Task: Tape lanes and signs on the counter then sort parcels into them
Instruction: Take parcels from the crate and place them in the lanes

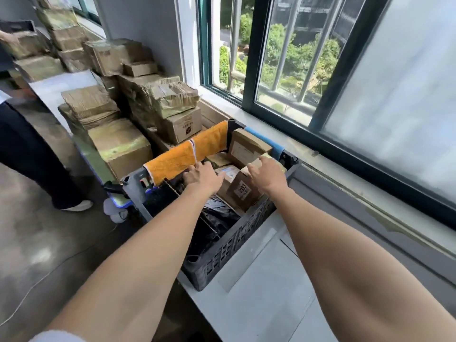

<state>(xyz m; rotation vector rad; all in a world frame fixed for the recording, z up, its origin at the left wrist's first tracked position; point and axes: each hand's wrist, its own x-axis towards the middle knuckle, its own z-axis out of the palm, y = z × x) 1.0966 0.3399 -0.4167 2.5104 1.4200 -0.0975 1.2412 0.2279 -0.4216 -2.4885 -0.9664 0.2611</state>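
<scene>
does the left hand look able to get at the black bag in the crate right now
Likely yes: the black bag lies uncovered in the crate, under the wrist of the left hand, with nothing on top of it.

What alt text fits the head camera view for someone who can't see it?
Two arms reach into a dark crate of parcels on a white counter by a window: the left hand by a draped orange cloth, the right hand atop a brown labelled box. Stacked cardboard boxes stand beyond.
</scene>
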